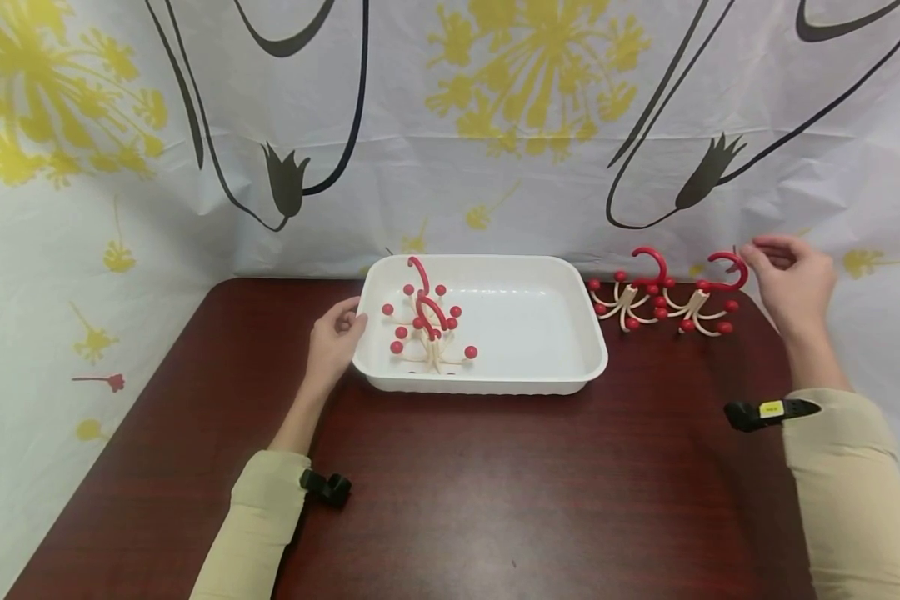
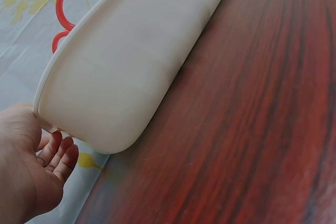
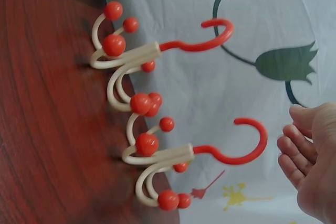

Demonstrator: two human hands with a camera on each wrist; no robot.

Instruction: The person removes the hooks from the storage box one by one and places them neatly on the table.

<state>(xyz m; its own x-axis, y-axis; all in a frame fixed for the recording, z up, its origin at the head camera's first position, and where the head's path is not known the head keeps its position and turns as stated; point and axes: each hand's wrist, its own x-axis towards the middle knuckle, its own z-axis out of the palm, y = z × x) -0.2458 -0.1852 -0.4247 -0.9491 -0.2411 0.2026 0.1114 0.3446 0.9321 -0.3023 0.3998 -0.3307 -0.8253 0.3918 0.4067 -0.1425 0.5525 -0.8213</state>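
Observation:
A white plastic tray [image 1: 487,386] stands on the table, and my left hand [image 1: 333,342] grips the rim at its left end, thumb on the rim, fingers curled outside. Inside the tray's left part stand two multi-arm hook hangers, a front one [image 1: 433,354] and a rear one [image 1: 418,273], with red hooks and red ball tips on cream arms. Right of the tray, two more such hangers stand side by side, an inner one [image 3: 142,53] and an outer one [image 3: 170,154]. My right hand [image 3: 315,156] is beside the outer hanger's red hook, fingers loosely bent, apart from it, holding nothing.
The dark reddish wooden table [image 1: 495,492] ends at the back against a white cloth [image 1: 390,167] with yellow and grey flower prints. The two hangers at right stand near the table's back right corner. Black wrist straps sit on both sleeves.

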